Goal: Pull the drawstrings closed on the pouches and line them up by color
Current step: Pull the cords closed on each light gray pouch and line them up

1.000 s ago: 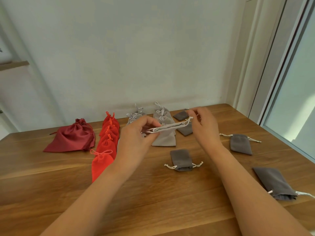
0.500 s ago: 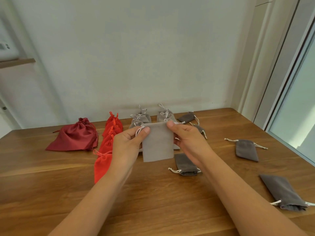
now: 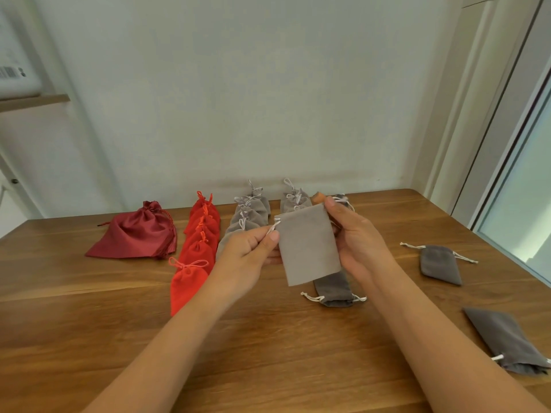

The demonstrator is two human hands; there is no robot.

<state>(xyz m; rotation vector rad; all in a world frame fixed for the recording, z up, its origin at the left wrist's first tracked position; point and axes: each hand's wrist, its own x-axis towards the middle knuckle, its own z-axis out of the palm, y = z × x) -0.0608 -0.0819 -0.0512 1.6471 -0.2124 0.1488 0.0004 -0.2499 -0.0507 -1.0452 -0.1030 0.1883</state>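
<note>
since the left hand [image 3: 249, 251] pinches one cord [image 3: 273, 227] of the grey pouch [image 3: 308, 245] and the right hand [image 3: 359, 238] grips its edge, pulling could bunch it unevenly.

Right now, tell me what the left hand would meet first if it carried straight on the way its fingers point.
The light grey pouch: the left hand pinches its drawstring and points rightward into it. Beyond lies the right hand, though depth is unclear.
</note>
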